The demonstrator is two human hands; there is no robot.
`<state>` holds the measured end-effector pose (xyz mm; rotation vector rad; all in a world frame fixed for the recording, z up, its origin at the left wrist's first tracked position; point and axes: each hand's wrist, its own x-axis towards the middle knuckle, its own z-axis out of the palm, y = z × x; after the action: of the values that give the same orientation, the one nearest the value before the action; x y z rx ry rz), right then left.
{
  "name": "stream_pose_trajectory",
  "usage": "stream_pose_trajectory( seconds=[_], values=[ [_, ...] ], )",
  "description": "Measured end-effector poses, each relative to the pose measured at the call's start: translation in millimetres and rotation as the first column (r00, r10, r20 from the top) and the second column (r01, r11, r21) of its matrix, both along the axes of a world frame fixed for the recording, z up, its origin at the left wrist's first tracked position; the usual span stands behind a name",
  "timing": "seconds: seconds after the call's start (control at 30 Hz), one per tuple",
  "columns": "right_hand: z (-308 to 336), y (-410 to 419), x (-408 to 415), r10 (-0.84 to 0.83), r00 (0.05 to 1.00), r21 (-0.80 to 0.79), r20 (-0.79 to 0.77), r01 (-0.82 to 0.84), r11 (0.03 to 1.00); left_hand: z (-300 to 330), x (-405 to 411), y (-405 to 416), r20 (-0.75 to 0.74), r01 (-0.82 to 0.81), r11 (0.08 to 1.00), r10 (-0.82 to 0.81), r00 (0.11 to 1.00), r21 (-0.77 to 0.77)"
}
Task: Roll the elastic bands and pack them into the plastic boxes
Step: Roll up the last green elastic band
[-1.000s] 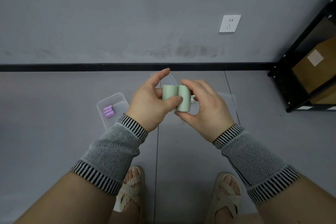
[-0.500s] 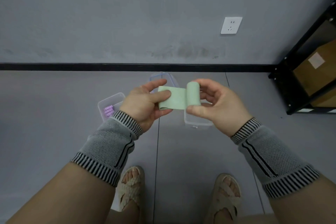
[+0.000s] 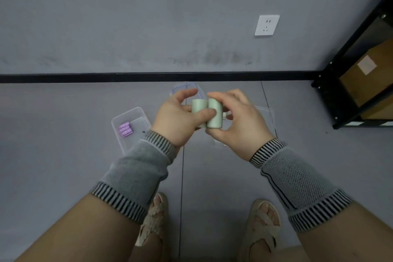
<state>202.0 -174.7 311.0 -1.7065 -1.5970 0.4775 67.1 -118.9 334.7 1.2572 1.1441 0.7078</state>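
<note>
A pale green elastic band (image 3: 213, 116) is held between both hands above the floor, its right part wound into a roll and a short loose end to the left. My left hand (image 3: 180, 120) pinches the loose end with thumb and fingers. My right hand (image 3: 238, 125) grips the roll, thumb below and fingers curled over the top. A clear plastic box (image 3: 131, 125) lies on the floor to the left with purple rolled bands (image 3: 125, 130) inside. Another clear box (image 3: 265, 121) lies partly hidden behind my right hand.
A clear lid or box (image 3: 185, 88) shows behind my hands near the black skirting. A black metal shelf (image 3: 350, 83) with cardboard cartons stands at the right. A white wall socket (image 3: 266, 25) is on the grey wall. My sandalled feet (image 3: 262, 229) are on the grey floor.
Half a second ago the band was stretched out between the hands; now the hands are close together again and the flat stretch between roll and loose end is short.
</note>
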Motion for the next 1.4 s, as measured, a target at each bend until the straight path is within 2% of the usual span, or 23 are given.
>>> stream_pose_trajectory(
  seconds=[0.1,0.23,0.3,0.33,0.4,0.43,0.47,0.5,0.53,0.57,0.63,0.67,0.7,0.8,0.87,1.07,1.17,1.3,1.4],
  values=[
    [4,-2,2,0.016,0.991,-0.033,-0.135,-0.021,0.999,5,-5,5,0.141,0.014,0.984,0.011,0.990,-0.178],
    [6,-2,0,0.032,0.973,-0.060,-0.230,-0.047,0.997,4,-10,7,0.152,0.067,0.973,-0.034,0.988,-0.220],
    [8,-1,-1,0.020,0.902,-0.065,-0.432,-0.053,0.996,3,-12,9,0.187,0.052,0.962,-0.001,0.982,-0.269],
    [10,-1,-1,0.030,0.807,-0.042,-0.590,-0.068,0.997,2,-14,11,0.216,0.046,0.949,0.023,0.976,-0.311],
    [12,0,0,0.069,0.504,0.016,-0.861,-0.110,0.994,3,-16,13,0.286,0.067,0.922,0.049,0.957,-0.382],
    [12,0,2,0.082,0.355,0.037,-0.931,-0.132,0.991,5,-16,15,0.316,0.084,0.913,0.052,0.947,-0.400],
    [11,0,5,0.084,0.258,0.047,-0.963,-0.145,0.988,6,-16,16,0.337,0.095,0.907,0.054,0.940,-0.411],
    [10,-1,7,0.084,0.216,0.050,-0.973,-0.158,0.986,7,-17,17,0.344,0.095,0.905,0.059,0.937,-0.414],
    [10,-1,8,0.082,0.248,0.041,-0.965,-0.165,0.985,7,-17,18,0.334,0.085,0.908,0.063,0.940,-0.410],
    [8,-1,10,0.076,0.379,0.016,-0.922,-0.159,0.987,7,-17,17,0.307,0.067,0.914,0.064,0.950,-0.400],
    [7,-1,10,0.054,0.774,-0.070,-0.631,-0.125,0.990,5,-16,13,0.210,0.024,0.936,0.054,0.976,-0.350],
    [7,-1,9,0.045,0.886,-0.099,-0.462,-0.102,0.990,3,-15,12,0.152,0.010,0.952,0.039,0.988,-0.306],
    [7,-1,6,0.042,0.934,-0.109,-0.354,-0.086,0.990,1,-14,10,0.099,0.005,0.966,0.022,0.995,-0.259],
    [7,0,0,0.074,0.984,-0.077,-0.160,-0.087,0.993,1,-10,8,-0.011,-0.016,0.989,0.014,1.000,-0.145],
    [4,1,0,0.088,0.995,-0.055,-0.050,-0.091,0.994,2,-7,5,-0.030,-0.007,0.994,0.004,1.000,-0.105],
    [-2,2,-2,0.092,0.994,-0.017,0.056,-0.091,0.996,-2,-1,-1,-0.056,0.057,0.998,-0.057,0.997,-0.009],
    [-2,0,-3,0.091,0.995,-0.065,-0.049,-0.094,0.993,0,-2,0,0.070,0.045,0.992,-0.037,0.997,-0.117],
    [-1,-2,-6,-0.037,0.936,-0.138,-0.350,-0.012,0.990,1,-4,3,0.246,0.052,0.973,0.005,0.969,-0.224],
    [-1,0,-10,-0.097,0.917,-0.121,-0.387,0.054,0.991,0,-2,4,0.306,0.065,0.972,0.007,0.952,-0.224]
  ],
)
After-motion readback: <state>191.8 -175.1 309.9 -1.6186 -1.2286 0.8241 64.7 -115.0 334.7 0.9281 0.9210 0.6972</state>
